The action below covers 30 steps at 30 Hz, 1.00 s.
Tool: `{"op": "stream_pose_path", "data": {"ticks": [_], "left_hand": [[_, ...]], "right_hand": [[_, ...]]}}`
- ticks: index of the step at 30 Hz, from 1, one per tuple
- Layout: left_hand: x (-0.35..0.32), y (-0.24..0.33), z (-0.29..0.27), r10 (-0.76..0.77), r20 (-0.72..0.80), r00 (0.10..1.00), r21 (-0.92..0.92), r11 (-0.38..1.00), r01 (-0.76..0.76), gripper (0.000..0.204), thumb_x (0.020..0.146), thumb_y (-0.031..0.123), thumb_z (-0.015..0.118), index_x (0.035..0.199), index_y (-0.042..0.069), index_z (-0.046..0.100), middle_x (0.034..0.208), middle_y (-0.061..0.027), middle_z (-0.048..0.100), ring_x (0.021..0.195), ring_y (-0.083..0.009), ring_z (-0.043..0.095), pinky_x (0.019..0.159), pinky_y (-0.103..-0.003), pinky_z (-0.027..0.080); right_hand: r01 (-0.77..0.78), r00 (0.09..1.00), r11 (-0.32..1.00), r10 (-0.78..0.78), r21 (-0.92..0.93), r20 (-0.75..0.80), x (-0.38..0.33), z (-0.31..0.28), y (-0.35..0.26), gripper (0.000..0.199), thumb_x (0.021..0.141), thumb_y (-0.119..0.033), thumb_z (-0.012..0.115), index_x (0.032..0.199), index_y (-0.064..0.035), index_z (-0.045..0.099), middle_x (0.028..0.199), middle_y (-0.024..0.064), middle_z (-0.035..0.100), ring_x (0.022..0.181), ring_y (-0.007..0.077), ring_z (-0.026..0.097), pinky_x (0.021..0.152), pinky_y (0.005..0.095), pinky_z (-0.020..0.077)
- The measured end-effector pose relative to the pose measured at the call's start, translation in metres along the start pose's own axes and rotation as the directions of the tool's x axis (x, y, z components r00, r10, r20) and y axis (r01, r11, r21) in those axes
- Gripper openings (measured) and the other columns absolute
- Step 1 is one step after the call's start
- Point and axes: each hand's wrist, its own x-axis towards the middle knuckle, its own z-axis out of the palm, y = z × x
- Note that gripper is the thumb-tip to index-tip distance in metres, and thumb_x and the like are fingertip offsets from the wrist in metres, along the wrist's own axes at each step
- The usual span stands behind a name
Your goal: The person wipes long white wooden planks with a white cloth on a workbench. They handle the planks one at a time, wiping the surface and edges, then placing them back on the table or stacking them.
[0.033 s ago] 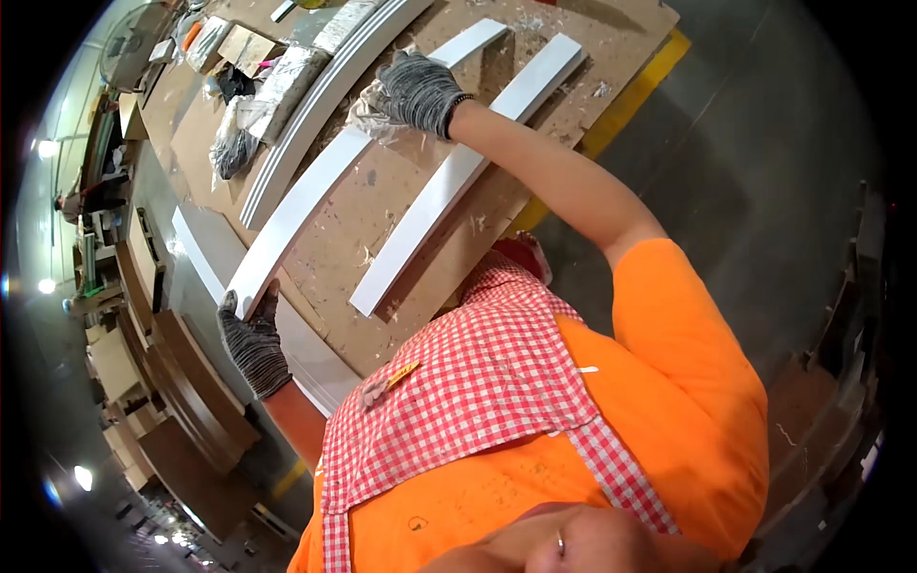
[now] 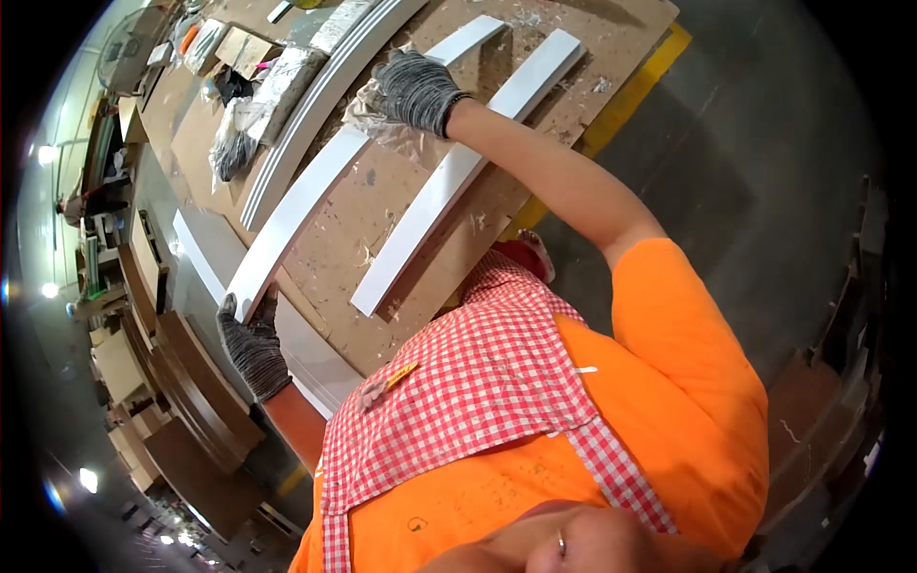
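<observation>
My left hand [image 2: 253, 346], in a grey knit glove, grips the near end of a long white strip [image 2: 298, 212], thumb on one side and fingers on the other. Farther along the same strip, my gloved right hand [image 2: 417, 91] presses a crumpled whitish rag [image 2: 367, 113] onto it. Thin clear plastic hangs beside the rag. The strip's far part [image 2: 466, 40] shows beyond my right hand; its middle is hidden under the hand and rag. To the right lies a second white strip [image 2: 420, 224], passing beneath my right forearm.
Left of the held strip lies a stack of white strips [image 2: 277, 177]. Wrapped bundles [image 2: 291, 86] and a plastic bag [image 2: 232, 143] sit beyond it on the scuffed brown worktable [image 2: 330, 272]. A yellow floor line [image 2: 630, 91] runs along the table's right side. Brown boards [image 2: 196, 382] stand at left.
</observation>
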Motion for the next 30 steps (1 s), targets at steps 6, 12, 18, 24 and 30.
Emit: {"op": "stream_pose_path", "data": {"ticks": [6,12,18,24,30], "left_hand": [[-0.008,-0.004,0.006,0.118,-0.071,0.991,0.089,0.990,-0.111,0.040,0.082,0.014,0.059,0.108,-0.012,0.043,0.105,-0.0272,0.054,0.091,-0.0419,0.060,0.081,-0.050,0.057],[-0.041,-0.014,0.016,0.158,0.017,0.987,0.098,0.982,-0.159,0.036,0.088,0.016,0.054,0.111,-0.011,0.047,0.105,-0.0217,0.054,0.092,-0.0344,0.060,0.080,-0.040,0.057],[-0.021,-0.024,-0.013,0.102,-0.022,0.995,-0.086,0.991,-0.104,0.036,0.091,0.024,0.055,0.116,-0.001,0.053,0.109,-0.0133,0.056,0.094,-0.0219,0.059,0.081,-0.030,0.052],[-0.022,-0.044,-0.019,0.221,0.053,0.974,0.000,0.975,-0.221,0.034,0.095,0.027,0.048,0.116,0.000,0.053,0.106,-0.0106,0.059,0.096,-0.0180,0.057,0.082,-0.031,0.050],[-0.031,-0.046,0.021,0.146,-0.059,0.988,-0.032,0.989,-0.148,0.034,0.092,0.019,0.053,0.119,-0.001,0.053,0.113,-0.0139,0.059,0.104,-0.0185,0.057,0.077,-0.026,0.053]], "right_hand": [[0.032,0.979,0.997,-0.045,-0.069,-0.197,-0.006,0.015,0.000,0.040,0.080,-0.044,0.054,0.096,-0.0090,0.065,0.097,0.0115,0.065,0.099,0.0273,0.055,0.091,0.0412,0.0398],[0.112,0.992,0.950,-0.090,-0.292,0.087,-0.006,-0.001,-0.037,0.047,0.085,-0.048,0.044,0.098,-0.0093,0.066,0.099,0.0099,0.065,0.101,0.0264,0.055,0.092,0.0442,0.0376],[0.448,0.891,0.781,-0.350,0.435,-0.289,-0.058,0.000,-0.212,0.031,0.079,-0.033,0.051,0.078,-0.0030,0.061,0.080,0.0155,0.059,0.081,0.0267,0.056,0.080,0.0407,0.0418],[0.534,0.815,0.622,-0.560,0.573,-0.152,-0.068,-0.077,-0.218,0.026,0.080,-0.022,0.056,0.098,-0.0047,0.059,0.098,0.0165,0.054,0.090,0.0269,0.056,0.078,0.0403,0.0495],[0.427,0.904,0.902,-0.426,-0.063,0.016,-0.025,0.028,-0.022,0.044,0.084,-0.024,0.051,0.125,-0.0086,0.047,0.125,0.0156,0.049,0.116,0.0269,0.048,0.101,0.0383,0.0375]]}}
